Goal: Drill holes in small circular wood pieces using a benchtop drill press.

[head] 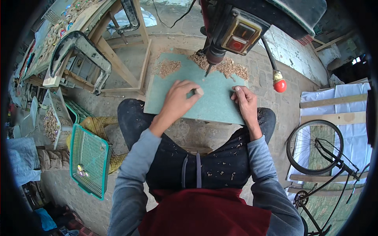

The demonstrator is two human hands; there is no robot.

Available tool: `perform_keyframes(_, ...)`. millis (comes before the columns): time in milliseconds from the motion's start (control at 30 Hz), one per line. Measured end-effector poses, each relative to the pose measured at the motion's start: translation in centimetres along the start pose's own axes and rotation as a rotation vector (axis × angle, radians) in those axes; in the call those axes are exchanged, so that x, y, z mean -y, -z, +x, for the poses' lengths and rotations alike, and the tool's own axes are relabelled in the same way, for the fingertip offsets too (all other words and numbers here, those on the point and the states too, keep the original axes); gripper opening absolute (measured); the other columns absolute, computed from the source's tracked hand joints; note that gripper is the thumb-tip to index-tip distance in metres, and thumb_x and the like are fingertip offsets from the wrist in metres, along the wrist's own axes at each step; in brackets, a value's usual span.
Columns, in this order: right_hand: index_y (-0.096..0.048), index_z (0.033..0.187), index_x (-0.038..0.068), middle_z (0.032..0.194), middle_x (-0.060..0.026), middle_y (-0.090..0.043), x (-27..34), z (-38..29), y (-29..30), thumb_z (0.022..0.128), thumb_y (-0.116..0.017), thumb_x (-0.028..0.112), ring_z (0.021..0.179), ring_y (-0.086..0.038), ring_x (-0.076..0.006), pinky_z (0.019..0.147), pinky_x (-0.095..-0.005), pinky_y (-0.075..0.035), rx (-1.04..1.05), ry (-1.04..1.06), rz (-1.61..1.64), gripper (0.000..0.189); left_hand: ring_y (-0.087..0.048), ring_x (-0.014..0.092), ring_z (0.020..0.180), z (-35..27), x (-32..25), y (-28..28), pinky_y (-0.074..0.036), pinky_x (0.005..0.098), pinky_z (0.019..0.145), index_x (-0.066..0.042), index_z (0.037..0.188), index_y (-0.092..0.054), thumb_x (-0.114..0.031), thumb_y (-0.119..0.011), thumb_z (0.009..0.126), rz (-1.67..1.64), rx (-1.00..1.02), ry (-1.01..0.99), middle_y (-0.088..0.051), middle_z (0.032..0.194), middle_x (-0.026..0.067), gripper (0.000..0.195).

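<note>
Between the thumb and fingers of my left hand (180, 96) is a small round wooden piece (199, 91). It is held just above the green board (215, 101), left of the board's middle. My right hand (245, 98) is at the board's right edge with its fingers curled in and its thumb on top. Whether anything is inside those fingers is hidden. Beyond both hands, a drill press (230, 32) reaches over the board. Its drill bit (208, 70) points down, apart from my hands. Wood shavings (233, 68) lie heaped around the far edge.
A red-knobbed lever (279, 85) hangs at the right of the press. At left, a C-clamp (79, 50) grips a wooden bench piled with small round pieces. A green plastic basket (88, 159) holds a few pieces. A bicycle (319, 147) stands at the right.
</note>
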State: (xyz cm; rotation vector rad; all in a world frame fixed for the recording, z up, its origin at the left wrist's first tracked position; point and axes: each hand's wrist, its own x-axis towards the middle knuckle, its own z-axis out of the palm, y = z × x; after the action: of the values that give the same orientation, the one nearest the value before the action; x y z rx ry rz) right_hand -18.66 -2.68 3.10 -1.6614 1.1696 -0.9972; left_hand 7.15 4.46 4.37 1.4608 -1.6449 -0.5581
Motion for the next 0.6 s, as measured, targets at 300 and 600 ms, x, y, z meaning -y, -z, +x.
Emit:
perform_keyframes(300, -0.07, 0.099, 0.001, 0.07, -0.0007, -0.064, 0.0, 0.5, 0.4, 0.102, -0.056, 0.023, 0.061, -0.051, -0.0058, 0.057, -0.0233, -0.042, 0.001, -0.034, 0.058, 0.027, -0.06, 0.028, 0.09, 1.3, 1.3, -1.9, -0.049, 0.0392, 0.08, -0.001, 0.107, -0.069, -0.019, -0.077, 0.08, 0.108, -0.055, -0.026, -0.064, 0.104, 0.0117, 0.034)
perform_keyframes(600, -0.07, 0.099, 0.002, 0.072, -0.0001, -0.065, 0.0, 0.3, 0.4, 0.102, -0.055, 0.024, 0.062, -0.051, -0.0055, 0.058, -0.0229, -0.043, 0.011, -0.027, 0.085, 0.027, -0.062, 0.029, 0.082, 2.6, 1.3, -3.1, -0.05, 0.039, 0.073, -0.002, 0.105, -0.072, -0.021, -0.079, 0.078, 0.193, -0.092, -0.001, -0.061, 0.093, 0.0132, 0.035)
